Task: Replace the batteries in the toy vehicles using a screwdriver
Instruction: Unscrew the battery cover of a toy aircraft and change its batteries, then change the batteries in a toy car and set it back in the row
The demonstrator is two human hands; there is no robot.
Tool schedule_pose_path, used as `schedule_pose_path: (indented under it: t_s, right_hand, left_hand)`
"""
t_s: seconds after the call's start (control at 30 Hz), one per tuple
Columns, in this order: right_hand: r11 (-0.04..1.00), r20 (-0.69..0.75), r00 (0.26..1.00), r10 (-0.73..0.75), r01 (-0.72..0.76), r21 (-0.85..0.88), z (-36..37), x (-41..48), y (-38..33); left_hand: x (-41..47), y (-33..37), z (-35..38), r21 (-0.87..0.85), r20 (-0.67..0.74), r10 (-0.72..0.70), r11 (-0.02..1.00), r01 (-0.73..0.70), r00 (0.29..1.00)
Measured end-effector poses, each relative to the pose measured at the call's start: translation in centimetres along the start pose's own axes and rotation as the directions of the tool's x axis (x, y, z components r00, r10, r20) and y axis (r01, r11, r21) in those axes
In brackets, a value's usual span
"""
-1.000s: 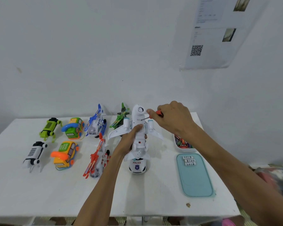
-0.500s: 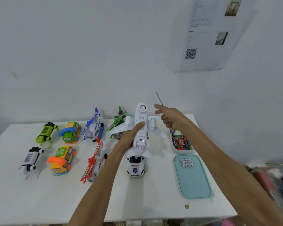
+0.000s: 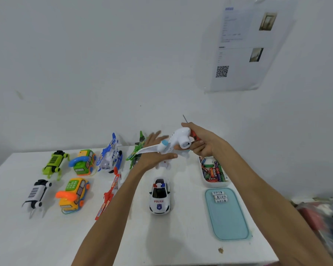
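White table (image 3: 46, 237), white wall (image 3: 104, 64), left hand (image 3: 152, 150) fingers spread against toy plane (image 3: 173, 140), right hand (image 3: 208, 143) apparently gripping screwdriver (image 3: 194, 135)

The single view sits on the person's head, above and behind the grip, facing forward and down along both outstretched forearms. The grip, where the right hand (image 3: 206, 144) holds the screwdriver (image 3: 195, 135) and the white toy plane (image 3: 174, 142) beside the left hand (image 3: 152, 150), falls near mid-frame. The table (image 3: 161, 239) spreads below and nearer than the grip; the wall (image 3: 104, 54) fills everything above.
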State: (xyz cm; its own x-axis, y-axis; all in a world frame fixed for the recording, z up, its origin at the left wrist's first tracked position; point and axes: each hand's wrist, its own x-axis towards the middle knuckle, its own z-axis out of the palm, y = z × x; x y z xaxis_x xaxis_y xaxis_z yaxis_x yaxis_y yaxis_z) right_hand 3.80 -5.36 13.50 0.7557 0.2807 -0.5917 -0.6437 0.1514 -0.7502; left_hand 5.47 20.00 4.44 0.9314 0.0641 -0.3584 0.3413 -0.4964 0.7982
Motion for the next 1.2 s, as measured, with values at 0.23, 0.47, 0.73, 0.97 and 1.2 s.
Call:
schedule_pose_path:
  t_s: [0.23,0.47,0.73,0.97,1.2]
  right_hand:
    - [0.954,-0.105,0.949,-0.298,0.296,-0.04,1.8,0.8,3.0]
    - [0.906,-0.209,0.893,-0.398,0.348,-0.242,2.0,3.5,8.4]
    - [0.619,-0.148,0.815,-0.56,0.293,-0.729,0.5,6.1,11.4]
    - [0.72,-0.344,0.736,-0.584,0.274,-0.637,0.3,9.9,15.3]
    - [0.737,-0.4,0.751,-0.525,0.167,-0.655,-0.3,10.4,16.0]
  left_hand:
    - [-0.4,0.4,2.0,-0.559,0.051,0.066,0.829,-0.026,0.996]
    - [-0.5,3.4,2.5,-0.808,0.314,-0.067,0.505,0.303,0.947]
    - [3.6,2.3,4.9,-0.725,0.303,-0.289,0.548,0.416,0.908]
    - [6.1,1.5,6.7,-0.633,0.303,-0.26,0.664,0.398,0.917]
    - [7.2,-0.5,8.3,-0.606,0.317,-0.256,0.686,0.403,0.913]
